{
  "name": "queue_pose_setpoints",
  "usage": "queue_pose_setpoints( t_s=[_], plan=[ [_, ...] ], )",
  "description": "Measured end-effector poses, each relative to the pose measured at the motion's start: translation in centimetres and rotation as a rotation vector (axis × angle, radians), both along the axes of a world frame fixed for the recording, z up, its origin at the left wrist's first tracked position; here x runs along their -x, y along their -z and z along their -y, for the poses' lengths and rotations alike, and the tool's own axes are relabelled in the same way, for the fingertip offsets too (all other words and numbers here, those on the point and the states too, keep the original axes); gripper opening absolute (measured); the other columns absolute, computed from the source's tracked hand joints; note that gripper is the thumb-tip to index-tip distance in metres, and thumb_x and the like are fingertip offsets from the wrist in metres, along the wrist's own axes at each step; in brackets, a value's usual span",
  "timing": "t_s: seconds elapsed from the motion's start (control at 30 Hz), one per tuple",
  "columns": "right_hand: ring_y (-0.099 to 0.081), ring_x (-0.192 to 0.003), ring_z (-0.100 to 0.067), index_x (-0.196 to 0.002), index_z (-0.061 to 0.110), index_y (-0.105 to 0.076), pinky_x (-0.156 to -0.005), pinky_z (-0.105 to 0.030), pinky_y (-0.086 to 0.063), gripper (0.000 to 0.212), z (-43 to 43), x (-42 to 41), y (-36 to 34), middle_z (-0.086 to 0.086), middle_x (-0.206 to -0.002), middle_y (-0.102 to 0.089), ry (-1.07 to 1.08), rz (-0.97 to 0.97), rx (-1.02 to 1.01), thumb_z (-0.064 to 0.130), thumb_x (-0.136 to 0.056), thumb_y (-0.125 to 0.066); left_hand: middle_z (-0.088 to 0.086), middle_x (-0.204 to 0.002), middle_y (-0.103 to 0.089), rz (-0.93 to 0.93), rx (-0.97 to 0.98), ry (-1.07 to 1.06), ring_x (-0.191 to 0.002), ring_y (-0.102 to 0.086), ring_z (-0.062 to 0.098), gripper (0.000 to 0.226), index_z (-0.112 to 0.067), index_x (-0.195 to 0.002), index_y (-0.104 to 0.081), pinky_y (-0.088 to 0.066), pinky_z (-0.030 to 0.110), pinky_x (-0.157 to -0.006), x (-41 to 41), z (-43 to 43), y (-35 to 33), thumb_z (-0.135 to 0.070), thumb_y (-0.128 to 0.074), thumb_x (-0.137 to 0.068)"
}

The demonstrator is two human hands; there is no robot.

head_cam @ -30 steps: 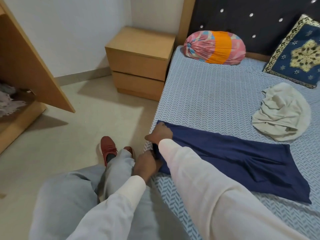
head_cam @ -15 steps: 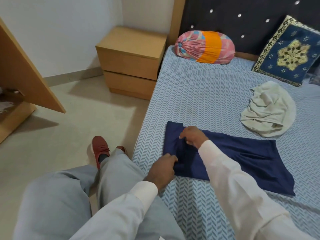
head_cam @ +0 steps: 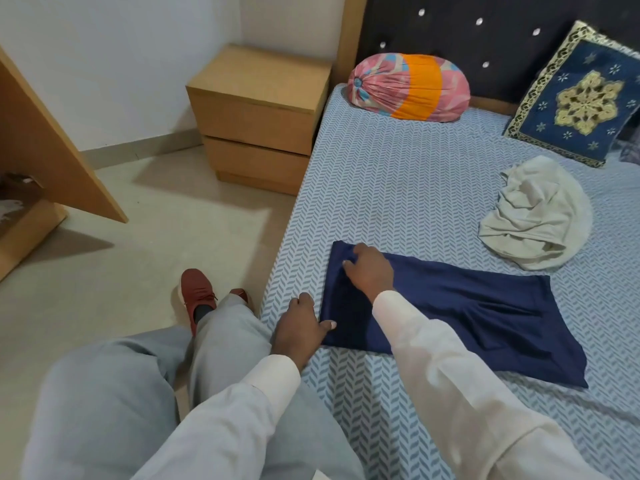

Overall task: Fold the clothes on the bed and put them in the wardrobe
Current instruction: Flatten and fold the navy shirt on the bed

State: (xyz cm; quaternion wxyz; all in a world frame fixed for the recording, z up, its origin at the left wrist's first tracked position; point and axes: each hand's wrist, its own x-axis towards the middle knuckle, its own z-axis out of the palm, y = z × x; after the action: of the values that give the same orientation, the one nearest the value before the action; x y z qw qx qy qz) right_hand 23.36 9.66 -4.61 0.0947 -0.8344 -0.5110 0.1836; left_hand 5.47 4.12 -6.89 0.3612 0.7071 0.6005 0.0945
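The right hand (head_cam: 369, 271) was laid on top of the navy garment (head_cam: 485, 320), close to its left end. Its fingers (head_cam: 348, 263) were bent, with the tips set on the cloth, and whether any fabric was pinched between them could not be told. The left hand (head_cam: 299, 327) was placed nearer the person and just left of the right one, at the garment's near left corner. Its thumb was laid against that corner and its fingers were curled down towards the sheet, so a grip on the cloth could not be confirmed.

The garment was spread flat on the bed (head_cam: 398, 174), stretching from under the right hand away to the right. Beyond the right hand and further right, apart from the navy cloth, a cream garment (head_cam: 536, 216) was seen crumpled on the sheet. Further beyond, a pink and orange bolster (head_cam: 408, 86) and a blue patterned cushion (head_cam: 581, 98) were propped against the headboard (head_cam: 485, 29). Left of the left hand, a red shoe (head_cam: 195, 294) was seen on the floor. Beyond it a bedside cabinet (head_cam: 259, 109) was set against the wall, and far to the left the wardrobe (head_cam: 41, 133) was seen in part.
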Motion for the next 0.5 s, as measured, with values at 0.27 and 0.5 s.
queue_pose_setpoints(
  t_s=[0.27, 0.5],
  plan=[
    [-0.059, -0.112, -0.031, -0.139, 0.007, -0.037, -0.077, -0.035, -0.050, 0.065, -0.8, 4.1, -1.0, -0.010, -0.122, -0.059, -0.065, 0.052, 0.304, 0.037, -0.086, -0.060, 0.005, -0.108, -0.067, -0.055, 0.192, 0.087, -0.094, -0.063, 0.025, 0.034, -0.017, -0.107, -0.061, -0.051, 0.033, -0.077, -1.2, -0.2, 0.2, -0.040, -0.064, -0.082],
    [-0.063, -0.066, -0.020, -0.154, 0.025, -0.009, -0.054, -0.031, -0.057, 0.083, -3.2, 7.1, -4.5, -0.003, -0.086, -0.059, -0.090, -0.232, 0.242, 0.009, -0.084, -0.051, 0.008, -0.091, -0.066, 0.208, 0.289, -0.036, -0.083, -0.063, 0.026, 0.011, -0.019, -0.083, -0.057, -0.054, 0.037, -0.074, 2.8, -1.4, -1.8, -0.029, -0.055, -0.087]
  ],
)
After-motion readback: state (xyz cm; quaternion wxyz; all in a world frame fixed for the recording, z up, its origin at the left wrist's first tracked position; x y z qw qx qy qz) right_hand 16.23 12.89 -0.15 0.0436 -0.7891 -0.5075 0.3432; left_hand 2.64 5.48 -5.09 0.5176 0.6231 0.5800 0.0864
